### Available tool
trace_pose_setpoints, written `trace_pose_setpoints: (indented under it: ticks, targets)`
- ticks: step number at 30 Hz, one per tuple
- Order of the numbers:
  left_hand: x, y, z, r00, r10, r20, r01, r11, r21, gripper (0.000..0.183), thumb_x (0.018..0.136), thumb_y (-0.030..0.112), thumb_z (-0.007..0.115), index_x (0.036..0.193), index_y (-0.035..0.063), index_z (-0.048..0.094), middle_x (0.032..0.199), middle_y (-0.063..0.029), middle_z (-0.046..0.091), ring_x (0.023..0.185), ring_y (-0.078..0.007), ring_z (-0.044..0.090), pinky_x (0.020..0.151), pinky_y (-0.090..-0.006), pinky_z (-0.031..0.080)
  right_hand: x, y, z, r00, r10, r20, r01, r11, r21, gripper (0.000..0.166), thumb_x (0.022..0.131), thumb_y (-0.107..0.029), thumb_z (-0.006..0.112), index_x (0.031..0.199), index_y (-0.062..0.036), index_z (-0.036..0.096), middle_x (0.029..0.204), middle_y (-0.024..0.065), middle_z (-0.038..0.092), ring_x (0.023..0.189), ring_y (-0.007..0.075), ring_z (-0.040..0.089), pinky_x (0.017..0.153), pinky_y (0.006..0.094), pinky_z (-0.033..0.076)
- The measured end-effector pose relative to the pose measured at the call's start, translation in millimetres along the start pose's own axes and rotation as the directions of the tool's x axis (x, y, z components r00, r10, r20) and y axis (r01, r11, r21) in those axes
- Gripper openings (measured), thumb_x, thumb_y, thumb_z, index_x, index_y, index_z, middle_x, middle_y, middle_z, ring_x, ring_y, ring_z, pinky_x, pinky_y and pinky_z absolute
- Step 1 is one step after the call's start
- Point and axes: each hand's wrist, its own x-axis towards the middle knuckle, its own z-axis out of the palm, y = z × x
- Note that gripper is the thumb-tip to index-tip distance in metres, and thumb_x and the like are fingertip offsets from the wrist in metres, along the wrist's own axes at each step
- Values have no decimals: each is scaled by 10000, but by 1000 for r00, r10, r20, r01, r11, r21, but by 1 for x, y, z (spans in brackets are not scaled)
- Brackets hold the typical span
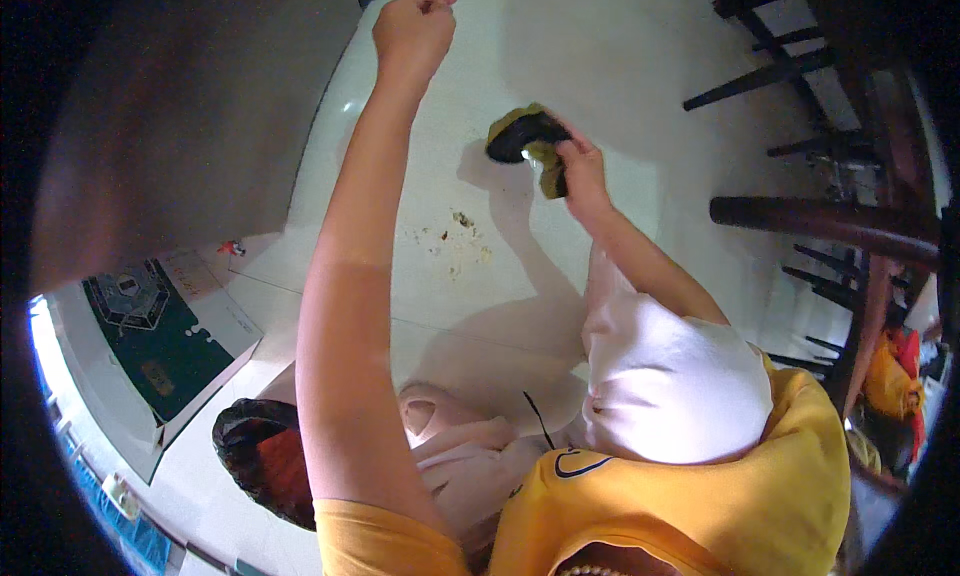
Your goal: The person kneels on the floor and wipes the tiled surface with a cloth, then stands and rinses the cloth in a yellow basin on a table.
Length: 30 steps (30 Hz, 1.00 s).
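My right hand grips a floppy, olive-green and black pad or cloth by one end. This piece curves over the pale, glossy tiled floor, and its exact kind is unclear. Dark and yellowish crumbs or smears lie scattered on the floor, lower left of the pad. With the arm stretched far forward, my left hand is curled at the top of the view. Its fingers are mostly hidden, and nothing shows in it. It stays apart from the pad and the crumbs.
Dark wooden furniture legs and a thick rail stand at the right. A bin lined with black plastic sits beside my left arm. Farther left are a printed green box, a small red item and a large dark panel.
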Motion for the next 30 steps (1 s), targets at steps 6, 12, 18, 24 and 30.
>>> trace_pose_setpoints:
  ticks: [6,12,18,24,30]
  targets:
    - [49,16,28,897,-234,376,337,911,-237,306,781,218,582,1051,75,567,966,-142,605,893,-250,566,813,-334,442,-75,-34,-42,942,336,-19,-329,933,147,297,818,-173,467,1044,12,518,910,91,595,792,200,582,681,345,488]
    - [-1,61,96,982,-136,127,176,901,-396,165,721,123,522,646,-1,601,633,-109,611,609,-223,600,581,-373,468,-145,-54,9,948,307,-83,-316,942,-118,242,819,-135,469,1006,-7,555,843,64,605,702,147,566,606,292,465]
    - [-28,82,128,916,-73,394,217,917,-333,268,845,201,577,1053,35,611,914,-76,623,776,-158,586,633,-275,498,-165,-1,-25,967,232,-105,-205,954,219,261,800,-82,495,1024,9,591,856,54,615,732,116,575,652,246,472]
    - [-67,26,102,866,-184,465,227,973,-37,266,892,263,539,1049,63,616,954,-52,631,827,-139,575,678,-276,490,-73,11,-166,917,77,-391,-61,997,54,187,800,-189,484,918,-60,549,811,56,555,694,178,543,610,331,452]
    - [-153,3,109,816,-329,475,356,934,36,204,908,121,462,1001,45,627,887,-37,616,746,-105,561,623,-246,487,60,-21,-349,823,-408,-395,151,828,-541,374,802,-176,512,1143,-26,546,1004,123,592,919,220,553,832,321,427]
